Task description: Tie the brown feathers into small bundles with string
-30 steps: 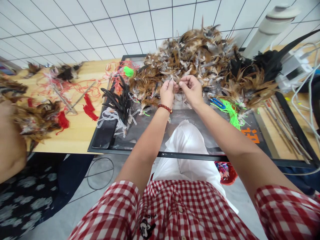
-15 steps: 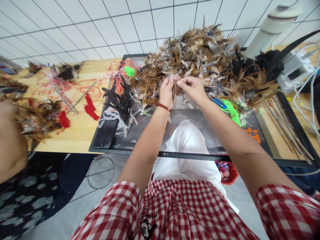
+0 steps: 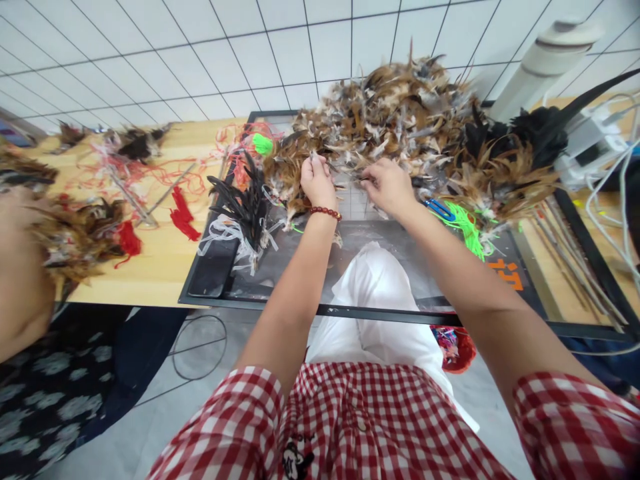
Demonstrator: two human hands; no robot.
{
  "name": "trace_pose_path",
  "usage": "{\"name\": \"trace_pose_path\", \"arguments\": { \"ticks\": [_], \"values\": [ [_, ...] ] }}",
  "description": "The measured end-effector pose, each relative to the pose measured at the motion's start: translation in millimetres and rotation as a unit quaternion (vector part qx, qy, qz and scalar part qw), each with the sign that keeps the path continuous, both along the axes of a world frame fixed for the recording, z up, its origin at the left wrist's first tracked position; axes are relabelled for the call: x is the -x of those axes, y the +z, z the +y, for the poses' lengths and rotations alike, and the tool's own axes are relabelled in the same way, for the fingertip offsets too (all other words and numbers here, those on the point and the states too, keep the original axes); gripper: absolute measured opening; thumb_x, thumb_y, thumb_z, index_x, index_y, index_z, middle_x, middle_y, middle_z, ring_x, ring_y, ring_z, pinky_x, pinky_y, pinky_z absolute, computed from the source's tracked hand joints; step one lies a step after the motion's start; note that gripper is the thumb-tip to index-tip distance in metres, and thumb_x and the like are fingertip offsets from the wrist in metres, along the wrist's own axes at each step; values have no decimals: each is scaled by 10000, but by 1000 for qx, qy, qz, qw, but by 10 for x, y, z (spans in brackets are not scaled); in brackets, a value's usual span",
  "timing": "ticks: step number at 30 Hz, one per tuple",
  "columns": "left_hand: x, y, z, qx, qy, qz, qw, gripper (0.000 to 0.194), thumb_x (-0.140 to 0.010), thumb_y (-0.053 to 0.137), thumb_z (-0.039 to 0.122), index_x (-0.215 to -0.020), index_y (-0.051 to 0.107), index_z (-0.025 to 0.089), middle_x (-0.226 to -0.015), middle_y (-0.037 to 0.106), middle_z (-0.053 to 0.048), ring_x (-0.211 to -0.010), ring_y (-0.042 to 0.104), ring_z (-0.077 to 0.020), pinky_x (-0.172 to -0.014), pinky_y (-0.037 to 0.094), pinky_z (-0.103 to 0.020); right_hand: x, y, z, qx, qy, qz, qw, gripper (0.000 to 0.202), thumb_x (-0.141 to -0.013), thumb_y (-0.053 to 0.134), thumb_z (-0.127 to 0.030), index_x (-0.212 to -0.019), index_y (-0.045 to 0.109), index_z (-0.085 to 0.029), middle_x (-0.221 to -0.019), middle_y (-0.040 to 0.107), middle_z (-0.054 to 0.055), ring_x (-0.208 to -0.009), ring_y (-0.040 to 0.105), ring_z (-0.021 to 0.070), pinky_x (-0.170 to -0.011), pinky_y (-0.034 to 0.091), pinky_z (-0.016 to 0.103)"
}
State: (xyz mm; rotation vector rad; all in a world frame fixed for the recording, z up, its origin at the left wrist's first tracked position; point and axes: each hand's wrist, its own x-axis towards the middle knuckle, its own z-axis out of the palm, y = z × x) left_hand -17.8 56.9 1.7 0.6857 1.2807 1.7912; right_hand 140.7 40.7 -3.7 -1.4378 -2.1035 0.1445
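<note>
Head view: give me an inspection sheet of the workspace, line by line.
Surface: wooden table, with a black-framed panel on it.
Work things: brown feather heap towards the far side; black feather bundle at its left.
Clutter: red yarn, green cords, sticks, phone.
Left hand: fingers curled by the feathers; grip unclear.
Right hand: fingertips near the feathers; grip unclear.
Cables: white cables at the right.
Surroundings: tiled wall; white bottle; co-worker's arm at left.

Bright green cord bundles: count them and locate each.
2: one bright green cord bundle left of the brown feather pile, a second bundle beside the blue loop-shaped tool. The pile may hide more.
</note>
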Motion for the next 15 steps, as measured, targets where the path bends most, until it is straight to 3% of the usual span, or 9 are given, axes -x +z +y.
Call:
{"name": "trace_pose_path", "arguments": {
  "ticks": [7, 11, 15],
  "values": [
    [-4, -23, 18, -4, -8, 6, 1000, 598, -885, 459, 830, -949, 625, 259, -670, 500, 6, -630, 527, -124, -592, 402, -246, -35, 13, -15, -5, 14, -93, 996, 296, -928, 533, -330, -962, 782, -173, -1031, 697, 178, -1047, 578, 354, -915, 445, 528],
    [-21, -51, 24, -3, -12, 4, 1000, 597, -881, 475, 826, -942, 635, 254, -671, 519, 2, -643, 539, -125, -609, 416, -247, -65, 71, -26, 3, 0, -89, 996, 338, -903, 604, -408, -1080, 770, -173, -1095, 701, 186, -1084, 580, 374, -934, 443, 539],
    [-56, -60, 10, -12, -24, 5, 1000, 587, -888, 485, 809, -933, 648, 247, -675, 551, 1, -656, 567, -120, -627, 447, -239, 52, 41, -83, 26, 2, -89, 996, 342, -901, 608, -383, -1131, 753, -174, -1180, 688, 202, -1146, 572, 396, -964, 437, 556]
  ]
}}
